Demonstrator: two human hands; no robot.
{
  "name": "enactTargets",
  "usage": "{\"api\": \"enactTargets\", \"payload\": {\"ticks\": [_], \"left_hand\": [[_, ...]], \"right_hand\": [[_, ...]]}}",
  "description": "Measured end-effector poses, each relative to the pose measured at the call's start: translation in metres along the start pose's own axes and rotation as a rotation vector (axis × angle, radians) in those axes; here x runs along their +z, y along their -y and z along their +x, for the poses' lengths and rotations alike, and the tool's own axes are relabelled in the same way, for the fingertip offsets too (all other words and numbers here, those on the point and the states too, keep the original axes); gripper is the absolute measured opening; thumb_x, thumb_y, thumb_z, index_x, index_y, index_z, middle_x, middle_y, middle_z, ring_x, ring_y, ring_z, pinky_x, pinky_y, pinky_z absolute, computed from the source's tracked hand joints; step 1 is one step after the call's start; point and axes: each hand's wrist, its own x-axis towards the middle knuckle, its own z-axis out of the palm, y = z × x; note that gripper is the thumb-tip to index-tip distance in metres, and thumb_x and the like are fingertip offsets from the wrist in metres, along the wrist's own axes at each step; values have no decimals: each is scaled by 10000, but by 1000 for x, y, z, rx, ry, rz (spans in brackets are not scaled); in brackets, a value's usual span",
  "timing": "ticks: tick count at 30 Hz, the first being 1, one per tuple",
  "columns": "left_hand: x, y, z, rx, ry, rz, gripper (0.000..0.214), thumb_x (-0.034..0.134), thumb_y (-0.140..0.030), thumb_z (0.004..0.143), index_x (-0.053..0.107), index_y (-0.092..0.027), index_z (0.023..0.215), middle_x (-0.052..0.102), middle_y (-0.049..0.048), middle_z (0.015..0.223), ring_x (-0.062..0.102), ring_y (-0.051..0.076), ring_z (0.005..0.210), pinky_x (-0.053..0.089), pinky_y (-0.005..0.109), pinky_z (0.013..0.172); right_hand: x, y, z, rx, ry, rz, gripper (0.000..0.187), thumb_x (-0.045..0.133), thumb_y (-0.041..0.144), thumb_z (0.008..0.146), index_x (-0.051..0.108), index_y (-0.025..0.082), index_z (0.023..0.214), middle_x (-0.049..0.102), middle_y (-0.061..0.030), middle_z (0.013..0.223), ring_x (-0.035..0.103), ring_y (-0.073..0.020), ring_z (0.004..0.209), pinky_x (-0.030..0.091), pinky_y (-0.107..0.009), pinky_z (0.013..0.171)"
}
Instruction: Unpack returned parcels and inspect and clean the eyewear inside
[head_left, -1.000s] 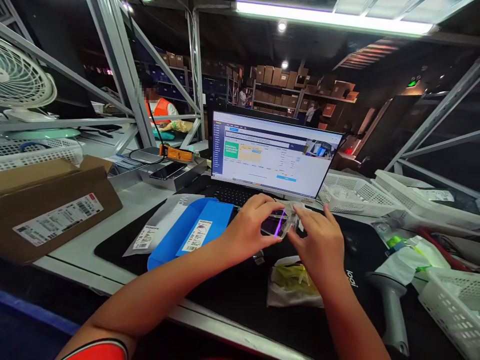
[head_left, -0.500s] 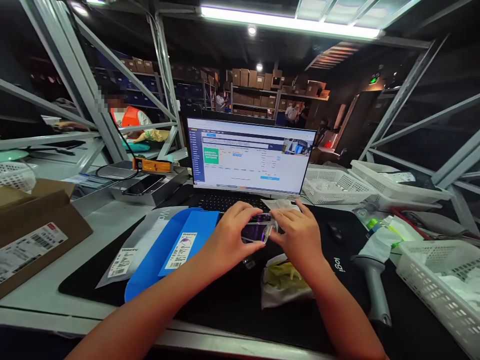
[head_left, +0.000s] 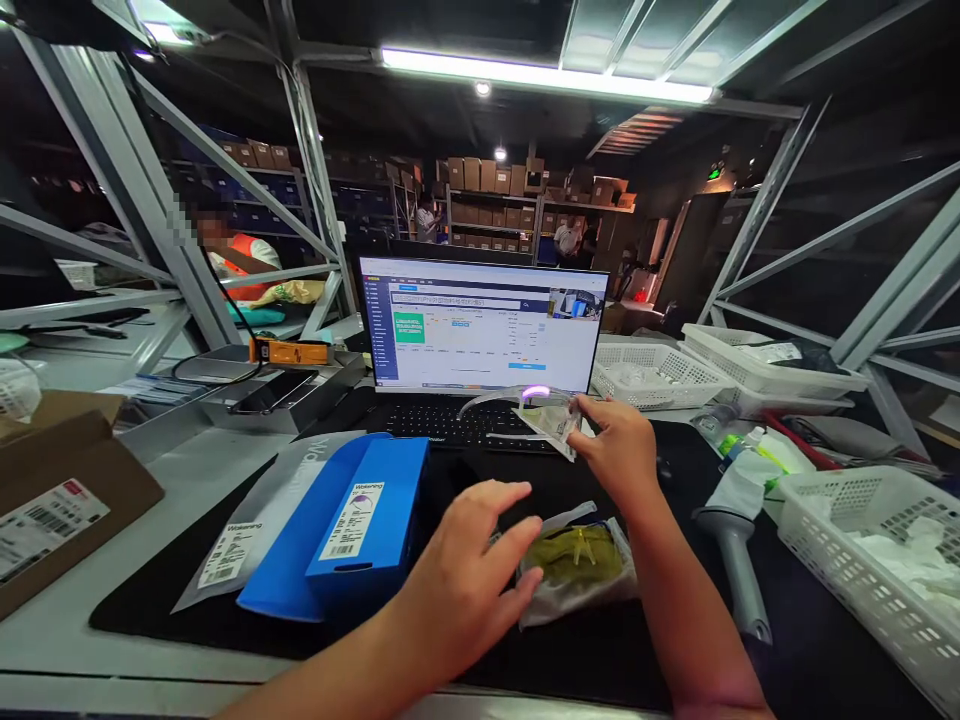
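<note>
Raised in front of the keyboard (head_left: 442, 420), a pair of clear-framed glasses (head_left: 491, 397) shows a purple glint on a lens. My right hand (head_left: 619, 450) pinches the glasses at their right side, and a pale printed piece (head_left: 553, 425) hangs by the lenses. Lower and nearer to me, my left hand (head_left: 480, 560) holds nothing, its fingers apart. Just right of its fingertips lies a clear bag (head_left: 547, 603) with an olive-green pouch (head_left: 574, 553) inside. A blue box (head_left: 375, 520) with a white label stands left of that hand.
A translucent labelled bag (head_left: 232, 545) lies partly under the blue box. Behind the keyboard stands a monitor (head_left: 480, 340). To the right are a grey handheld scanner (head_left: 739, 570) and a white basket (head_left: 847, 560). An open cardboard box (head_left: 67, 500) sits at left; a person in an orange vest (head_left: 244, 265) is beyond.
My left hand has let go of the glasses and moved down toward me, opening. My right hand still holds them, now raised with the frame showing. The view has shifted slightly.
</note>
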Motion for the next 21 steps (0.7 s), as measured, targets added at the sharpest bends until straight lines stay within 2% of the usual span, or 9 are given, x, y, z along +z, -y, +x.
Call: {"api": "enactTargets", "payload": {"ticks": [2,5,7,9,12,14,17,21], "left_hand": [[12,-3,0,-20,9,-63,258,645,-166,870,610,-184,1125,646,132,1181,613,266,1109,563,441,940],[27,-2,14,-46,1,-117,202,634,-150,873,608,-204,1066,688,92,1051,653,233,988,588,406,859],[32,-1,31,-30,-36,-36,295,617,-117,872,596,-212,1151,679,107,1153,639,262,1091,560,455,946],[33,1,51,-39,-52,59,507,647,-111,849,514,-203,1329,601,141,1352,549,307,1283,464,527,1090],[37,10,77,-133,21,107,850,768,-145,754,335,-171,1485,421,182,1546,361,350,1461,322,574,1197],[45,21,87,-189,84,118,939,811,-153,704,309,-154,1497,392,200,1567,325,361,1482,284,589,1210],[57,36,94,-241,148,85,789,793,-184,731,423,-159,1427,523,165,1476,459,329,1399,294,568,1207],[64,45,94,-278,100,-37,520,710,-189,790,563,-195,1289,665,92,1310,612,275,1214,413,493,1132]], "right_hand": [[1,-3,0,-11,-14,-67,250,668,229,794,777,223,1019,799,-68,933,743,-276,869,516,-457,978],[1,-4,0,-21,-13,-152,238,667,229,808,764,219,1025,798,-74,943,739,-268,855,497,-450,976],[-2,-3,0,-42,14,-194,241,651,213,822,750,189,1040,794,-93,972,732,-273,866,468,-462,992],[-6,-1,1,-75,43,-222,250,632,185,838,732,168,1067,784,-104,1027,723,-278,904,409,-490,1046],[-12,3,3,-118,64,-223,267,639,148,831,715,188,1083,778,-79,1065,715,-267,941,322,-513,1117],[-15,5,4,-138,65,-204,269,655,141,815,714,195,1072,782,-59,1038,717,-254,928,299,-513,1136],[-18,7,3,-167,58,-172,286,665,127,798,715,194,1072,784,-38,1011,719,-240,921,290,-510,1148],[-14,9,3,-218,84,-136,359,638,93,801,698,194,1140,782,-38,1030,714,-234,956,312,-506,1146]]}}
